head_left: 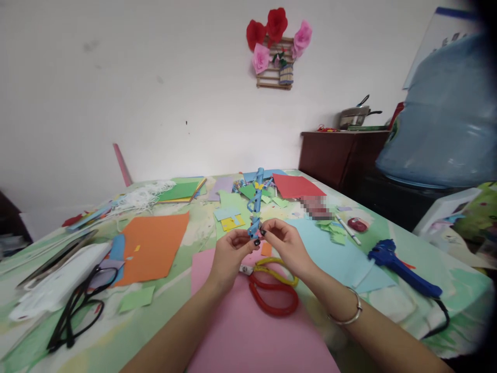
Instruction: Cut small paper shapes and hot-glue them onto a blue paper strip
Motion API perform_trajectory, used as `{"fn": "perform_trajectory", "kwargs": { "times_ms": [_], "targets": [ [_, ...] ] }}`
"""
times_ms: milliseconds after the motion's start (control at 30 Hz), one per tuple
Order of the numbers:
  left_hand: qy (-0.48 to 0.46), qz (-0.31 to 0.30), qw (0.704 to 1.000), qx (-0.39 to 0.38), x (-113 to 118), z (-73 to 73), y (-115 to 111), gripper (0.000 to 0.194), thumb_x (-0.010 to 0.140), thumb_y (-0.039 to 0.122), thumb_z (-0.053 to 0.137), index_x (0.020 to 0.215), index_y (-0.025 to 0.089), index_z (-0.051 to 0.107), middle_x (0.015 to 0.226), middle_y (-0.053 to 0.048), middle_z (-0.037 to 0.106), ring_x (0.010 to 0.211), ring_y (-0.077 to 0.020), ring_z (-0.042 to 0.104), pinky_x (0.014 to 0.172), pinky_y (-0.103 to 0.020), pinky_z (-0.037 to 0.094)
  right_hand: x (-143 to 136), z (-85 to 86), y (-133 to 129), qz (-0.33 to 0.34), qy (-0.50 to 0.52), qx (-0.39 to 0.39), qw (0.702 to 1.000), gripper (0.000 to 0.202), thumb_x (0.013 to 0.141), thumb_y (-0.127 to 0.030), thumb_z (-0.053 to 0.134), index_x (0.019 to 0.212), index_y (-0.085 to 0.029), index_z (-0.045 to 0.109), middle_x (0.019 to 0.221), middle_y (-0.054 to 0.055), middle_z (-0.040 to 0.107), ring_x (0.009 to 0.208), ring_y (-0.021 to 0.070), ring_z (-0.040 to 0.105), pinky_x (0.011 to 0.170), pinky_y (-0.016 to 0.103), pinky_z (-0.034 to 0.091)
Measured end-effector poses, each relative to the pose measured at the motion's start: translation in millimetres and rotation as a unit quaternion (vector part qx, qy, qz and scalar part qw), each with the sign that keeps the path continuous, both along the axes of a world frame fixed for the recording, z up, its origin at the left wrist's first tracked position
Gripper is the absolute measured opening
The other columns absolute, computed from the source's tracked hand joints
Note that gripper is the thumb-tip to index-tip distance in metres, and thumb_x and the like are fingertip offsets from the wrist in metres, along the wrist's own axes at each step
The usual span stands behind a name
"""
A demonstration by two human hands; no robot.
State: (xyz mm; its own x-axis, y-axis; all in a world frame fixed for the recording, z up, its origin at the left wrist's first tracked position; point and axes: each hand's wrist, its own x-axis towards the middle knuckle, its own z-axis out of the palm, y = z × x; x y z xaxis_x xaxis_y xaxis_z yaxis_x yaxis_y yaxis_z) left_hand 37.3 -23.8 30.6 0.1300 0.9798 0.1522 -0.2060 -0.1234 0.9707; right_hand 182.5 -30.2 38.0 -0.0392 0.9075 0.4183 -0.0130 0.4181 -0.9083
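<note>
A thin blue paper tube (258, 199) with dark spots and small yellow and pink paper bits on it stands nearly upright between my hands. My left hand (233, 254) pinches its lower end with thumb and fingers. From the other side, the fingertips of my right hand (285, 242) close on the same lower part, near a pink bit. Just below my hands, scissors (274, 305) with one red and one yellow handle lie on a pink paper sheet (248, 339). My left hand partly covers their blade end.
Orange paper (157, 246), black glasses (75, 311) and white string (143, 197) lie left. Right are light blue paper (326, 248), a pen (348, 229), a red round object (357, 224) and a blue glue gun (406, 269). A water bottle (446, 114) stands beyond the table's right edge.
</note>
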Motion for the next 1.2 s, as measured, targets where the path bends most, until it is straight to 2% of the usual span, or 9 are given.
{"fn": "perform_trajectory", "kwargs": {
  "times_ms": [367,633,967,1200],
  "targets": [
    [0.001,-0.001,1.0,0.0,2.7,2.7,-3.9,0.029,0.055,0.025,0.08,0.077,0.013,0.065,0.075,-0.004,0.068,0.07,-0.0134,0.062,0.068,-0.024,0.048,-0.3,-3.3,2.1,-0.008,-0.017,-0.001,1.0,0.012,0.074,-0.027,0.059,0.071,-0.018,0.052,0.072,-0.001,0.054,0.066,0.0124,0.05,0.065,0.026,0.042],
    [-0.001,-0.002,1.0,0.007,2.4,2.0,-3.9,0.028,0.055,0.02,0.079,0.077,0.013,0.064,0.076,-0.003,0.068,0.072,-0.0137,0.063,0.07,-0.025,0.049,-0.7,-9.2,4.3,-0.002,0.002,0.002,1.0,0.007,0.074,-0.021,0.057,0.072,-0.019,0.05,0.073,-0.001,0.054,0.066,0.0116,0.051,0.063,0.025,0.043],
    [0.028,0.002,0.999,0.025,1.6,-0.7,-2.7,0.026,0.055,0.019,0.078,0.074,0.015,0.061,0.071,-0.001,0.067,0.067,-0.0137,0.064,0.067,-0.026,0.051,-4.5,-9.7,1.4,-0.026,-0.007,-0.007,1.0,0.008,0.072,-0.021,0.056,0.071,-0.019,0.048,0.072,-0.001,0.054,0.064,0.0115,0.051,0.059,0.024,0.042],
    [0.05,0.014,0.998,0.032,1.7,-1.2,-4.4,0.025,0.056,0.018,0.078,0.072,0.014,0.06,0.067,0.0,0.065,0.064,-0.0123,0.062,0.063,-0.024,0.049,-6.8,-9.8,-1.4,-0.015,0.018,-0.014,1.0,0.007,0.071,-0.016,0.055,0.075,-0.019,0.049,0.072,-0.003,0.051,0.064,0.0105,0.049,0.059,0.024,0.04]
  ]
}}
